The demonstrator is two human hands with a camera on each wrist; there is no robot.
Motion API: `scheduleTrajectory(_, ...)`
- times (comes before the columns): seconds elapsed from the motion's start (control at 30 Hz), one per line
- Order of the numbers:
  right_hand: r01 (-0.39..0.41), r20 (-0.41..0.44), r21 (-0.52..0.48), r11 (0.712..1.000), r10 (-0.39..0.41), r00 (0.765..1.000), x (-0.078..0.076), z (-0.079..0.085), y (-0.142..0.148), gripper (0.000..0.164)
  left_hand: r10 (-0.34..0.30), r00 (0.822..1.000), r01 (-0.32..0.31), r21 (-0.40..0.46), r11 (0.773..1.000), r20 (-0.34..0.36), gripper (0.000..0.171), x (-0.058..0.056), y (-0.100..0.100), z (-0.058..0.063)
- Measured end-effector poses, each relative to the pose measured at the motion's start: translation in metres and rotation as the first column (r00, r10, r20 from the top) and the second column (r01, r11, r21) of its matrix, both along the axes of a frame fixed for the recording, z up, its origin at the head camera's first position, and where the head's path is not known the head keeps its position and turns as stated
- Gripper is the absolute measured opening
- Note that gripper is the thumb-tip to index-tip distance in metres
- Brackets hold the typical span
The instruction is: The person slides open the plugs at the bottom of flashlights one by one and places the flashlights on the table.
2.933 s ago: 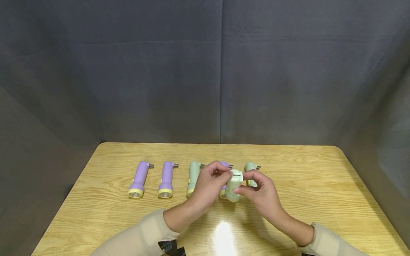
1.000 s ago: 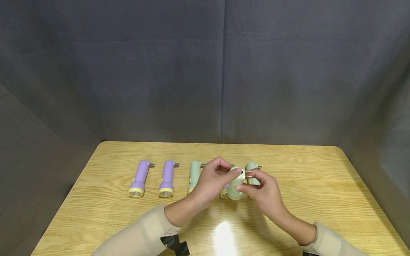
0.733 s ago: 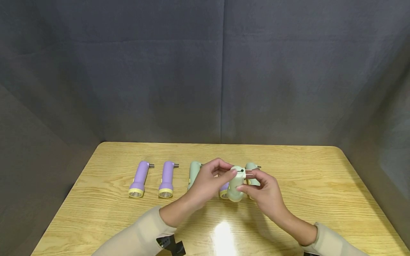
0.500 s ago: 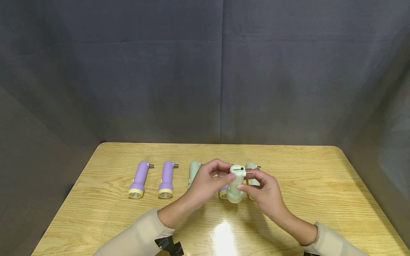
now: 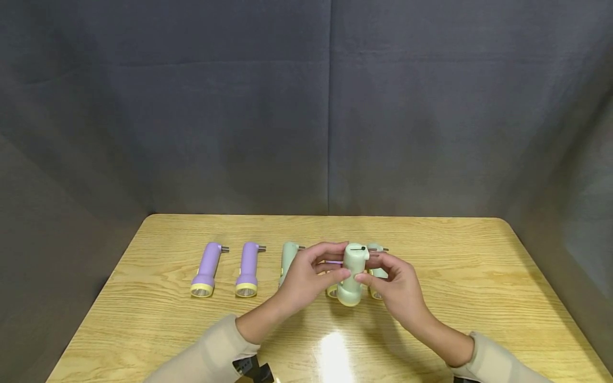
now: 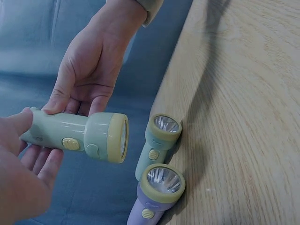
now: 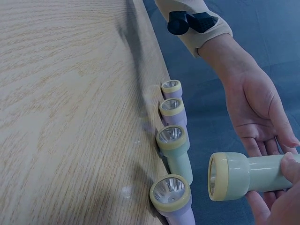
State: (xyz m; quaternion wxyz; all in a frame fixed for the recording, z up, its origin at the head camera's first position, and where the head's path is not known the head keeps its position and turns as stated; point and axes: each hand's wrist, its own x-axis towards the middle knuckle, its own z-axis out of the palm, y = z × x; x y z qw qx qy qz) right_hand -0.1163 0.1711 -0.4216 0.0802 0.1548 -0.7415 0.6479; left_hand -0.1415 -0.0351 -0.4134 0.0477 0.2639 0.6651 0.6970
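Both hands hold a pale green flashlight [image 5: 354, 268] above the table, its lens end with the yellow rim tipped downward. My left hand [image 5: 306, 274] grips its left side, thumb on the body and fingers behind. From the right, my right hand [image 5: 397, 284] pinches the body with its thumb, the fingers near the top. Two metal prongs stick out to the right from the top end, beside a dark slot. In the left wrist view the same flashlight [image 6: 63, 129] shows a yellow switch. The right wrist view shows its yellow rim and smooth green barrel [image 7: 265, 173].
Several more flashlights lie in a row on the wooden table [image 5: 143, 330]: two purple ones, the outer [image 5: 207, 268] and inner [image 5: 248, 266], then a green one [image 5: 289, 257]. A purple one [image 5: 332, 291] and a green one [image 5: 378, 273] are partly hidden by the hands. Dark cloth [image 5: 306, 117] surrounds the table.
The prongs, not visible at first, now stick out to the right. My left thumb has moved from the top end down onto the body. The resting flashlights have not moved.
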Motion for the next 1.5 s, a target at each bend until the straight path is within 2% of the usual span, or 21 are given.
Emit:
scheduleTrajectory(0.33,-0.013,-0.004,-0.012,1.0,0.013,1.0,0.001,-0.001,-0.003,0.02,0.1,0.995,-0.1,-0.011,0.995,0.0,0.037,0.003,0.004,-0.001)
scheduleTrajectory(0.6,-0.004,0.01,-0.006,1.0,0.004,1.0,0.0,0.0,-0.004,0.026,0.161,0.987,-0.161,-0.006,0.987,0.024,0.033,0.004,0.008,0.0)
scheduleTrajectory(0.8,-0.028,0.034,-0.024,0.999,0.029,0.999,0.0,0.001,-0.002,0.038,0.223,0.973,-0.223,-0.013,0.975,0.051,0.03,0.003,0.01,0.002)
scheduleTrajectory(0.93,-0.081,0.023,-0.055,0.995,0.082,0.996,0.002,0.001,0.0,0.037,0.267,0.958,-0.267,-0.017,0.964,0.105,0.029,0.001,0.01,0.004)
scheduleTrajectory(1.07,-0.147,-0.009,-0.039,0.988,0.146,0.989,0.005,-0.001,0.003,0.038,0.264,0.947,-0.271,0.018,0.962,0.181,0.031,0.0,0.009,0.006)
scheduleTrajectory(1.3,-0.23,-0.093,0.027,0.973,0.232,0.968,0.009,-0.004,0.005,0.057,0.242,0.918,-0.27,0.05,0.962,0.315,0.033,-0.002,0.008,0.011)
scheduleTrajectory(1.5,-0.293,-0.109,0.081,0.953,0.301,0.947,0.013,-0.009,0.008,0.077,0.224,0.893,-0.267,0.057,0.962,0.39,0.033,-0.003,0.007,0.014)
